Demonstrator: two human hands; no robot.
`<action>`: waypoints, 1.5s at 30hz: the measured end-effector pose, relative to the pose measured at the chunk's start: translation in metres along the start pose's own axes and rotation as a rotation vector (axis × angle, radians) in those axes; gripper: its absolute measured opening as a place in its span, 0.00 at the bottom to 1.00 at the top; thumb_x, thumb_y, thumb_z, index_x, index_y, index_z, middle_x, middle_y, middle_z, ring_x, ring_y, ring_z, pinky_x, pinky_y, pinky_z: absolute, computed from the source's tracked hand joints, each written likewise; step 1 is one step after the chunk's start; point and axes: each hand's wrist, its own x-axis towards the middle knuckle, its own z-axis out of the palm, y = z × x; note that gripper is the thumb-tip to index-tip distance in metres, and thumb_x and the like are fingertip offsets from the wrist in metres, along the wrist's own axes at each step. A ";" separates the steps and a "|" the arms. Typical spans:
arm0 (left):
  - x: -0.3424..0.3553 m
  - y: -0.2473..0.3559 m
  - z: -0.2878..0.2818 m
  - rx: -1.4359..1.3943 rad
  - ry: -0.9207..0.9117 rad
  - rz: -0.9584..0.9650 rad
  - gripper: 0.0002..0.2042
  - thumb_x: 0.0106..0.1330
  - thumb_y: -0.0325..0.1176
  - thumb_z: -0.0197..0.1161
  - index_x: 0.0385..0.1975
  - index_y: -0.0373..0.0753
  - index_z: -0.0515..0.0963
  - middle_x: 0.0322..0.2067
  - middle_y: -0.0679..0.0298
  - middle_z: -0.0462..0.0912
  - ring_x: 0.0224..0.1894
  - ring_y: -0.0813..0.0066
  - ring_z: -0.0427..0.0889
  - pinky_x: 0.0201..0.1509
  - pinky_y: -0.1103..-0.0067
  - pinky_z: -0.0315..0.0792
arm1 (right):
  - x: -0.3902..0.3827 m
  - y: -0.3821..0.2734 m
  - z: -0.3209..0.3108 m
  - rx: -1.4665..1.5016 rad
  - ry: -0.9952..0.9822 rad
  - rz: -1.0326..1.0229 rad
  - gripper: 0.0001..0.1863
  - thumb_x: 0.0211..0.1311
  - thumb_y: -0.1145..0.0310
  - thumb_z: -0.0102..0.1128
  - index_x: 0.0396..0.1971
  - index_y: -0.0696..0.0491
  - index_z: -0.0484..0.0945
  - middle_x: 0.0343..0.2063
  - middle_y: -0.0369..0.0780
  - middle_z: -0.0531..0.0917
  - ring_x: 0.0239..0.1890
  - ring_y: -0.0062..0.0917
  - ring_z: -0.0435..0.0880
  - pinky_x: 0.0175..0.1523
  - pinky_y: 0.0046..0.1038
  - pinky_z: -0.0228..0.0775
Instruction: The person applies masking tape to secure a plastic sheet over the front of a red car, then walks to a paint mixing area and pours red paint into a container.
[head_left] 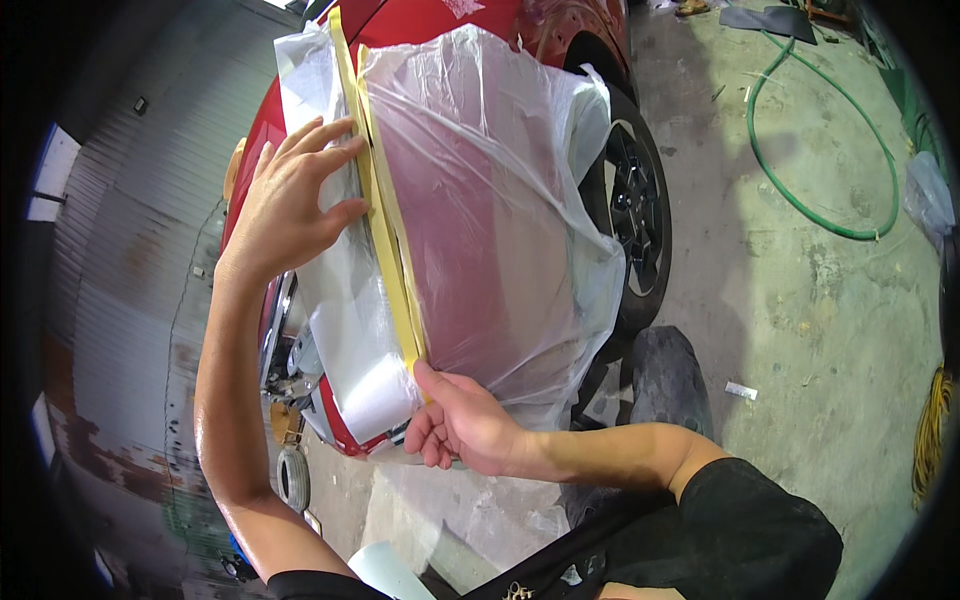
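Note:
A strip of yellow masking tape [386, 255] runs down a red car's front corner, between clear plastic sheeting [480, 200] and a white masking sheet [345, 290]. My left hand [290, 200] is open, fingers spread, its fingertips resting on the upper part of the tape. At the tape's lower end, my right hand [465, 425] has its thumb on the strip and its other fingers curled beneath, pinching it. The plastic drapes loosely over the fender towards the wheel, and red paint shows through it. What lies under the right hand's fingers is hidden.
The car's red body [400, 30] shows beyond the sheeting, with its front wheel [635, 200] at the right. A green hose [755, 130] loops over the concrete floor [800, 330]. A loose tyre [293, 478] stands at lower left, near a corrugated metal wall [140, 230].

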 end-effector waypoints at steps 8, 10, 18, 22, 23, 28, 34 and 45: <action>-0.004 -0.009 0.024 0.038 0.063 0.035 0.32 0.56 0.50 0.73 0.61 0.46 0.76 0.67 0.63 0.70 0.69 0.61 0.67 0.73 0.48 0.57 | 0.002 0.015 0.011 0.031 -0.015 -0.022 0.27 0.75 0.40 0.37 0.50 0.52 0.64 0.23 0.48 0.82 0.17 0.28 0.79 0.21 0.26 0.66; -0.006 -0.010 0.027 0.063 0.076 0.035 0.33 0.55 0.52 0.74 0.61 0.47 0.76 0.67 0.63 0.70 0.69 0.61 0.67 0.73 0.51 0.59 | 0.001 0.018 0.010 0.037 -0.008 -0.031 0.27 0.75 0.40 0.37 0.50 0.52 0.63 0.23 0.49 0.82 0.17 0.29 0.79 0.21 0.27 0.66; -0.008 0.004 0.023 0.150 -0.025 -0.050 0.56 0.30 0.56 0.82 0.68 0.49 0.67 0.71 0.62 0.62 0.73 0.63 0.59 0.77 0.57 0.53 | 0.001 0.063 -0.009 -0.059 0.035 -0.033 0.28 0.76 0.41 0.35 0.53 0.52 0.63 0.24 0.48 0.82 0.17 0.27 0.80 0.20 0.24 0.69; -0.018 0.012 0.029 0.190 -0.010 -0.067 0.65 0.17 0.58 0.83 0.70 0.52 0.64 0.73 0.64 0.58 0.75 0.66 0.54 0.78 0.52 0.49 | -0.004 0.072 -0.007 -0.067 0.072 -0.004 0.29 0.76 0.40 0.34 0.55 0.52 0.63 0.28 0.49 0.84 0.18 0.25 0.81 0.21 0.23 0.71; -0.021 0.013 0.031 0.198 -0.004 -0.070 0.67 0.14 0.59 0.83 0.70 0.54 0.64 0.73 0.65 0.57 0.76 0.66 0.53 0.78 0.50 0.48 | -0.005 0.074 -0.008 -0.075 0.068 0.019 0.29 0.76 0.40 0.34 0.55 0.52 0.64 0.30 0.49 0.84 0.18 0.25 0.82 0.21 0.23 0.71; -0.030 0.018 0.034 0.291 0.039 -0.066 0.65 0.11 0.59 0.79 0.69 0.60 0.65 0.74 0.70 0.55 0.76 0.68 0.52 0.79 0.50 0.45 | -0.013 0.090 -0.010 -0.105 0.105 0.082 0.29 0.75 0.41 0.36 0.53 0.53 0.66 0.32 0.48 0.85 0.18 0.24 0.82 0.21 0.22 0.73; -0.045 0.013 0.041 0.265 0.144 0.024 0.57 0.19 0.67 0.73 0.65 0.62 0.71 0.72 0.66 0.61 0.76 0.65 0.53 0.77 0.46 0.46 | -0.034 0.113 -0.002 -0.138 0.063 0.025 0.29 0.76 0.43 0.36 0.55 0.56 0.65 0.34 0.48 0.85 0.20 0.24 0.83 0.22 0.21 0.74; -0.053 0.006 0.056 0.233 0.260 0.084 0.49 0.28 0.68 0.68 0.62 0.67 0.73 0.69 0.65 0.67 0.74 0.62 0.59 0.75 0.46 0.50 | -0.044 0.121 -0.001 -0.185 0.035 -0.018 0.32 0.77 0.43 0.35 0.61 0.58 0.62 0.34 0.48 0.86 0.19 0.22 0.83 0.23 0.19 0.74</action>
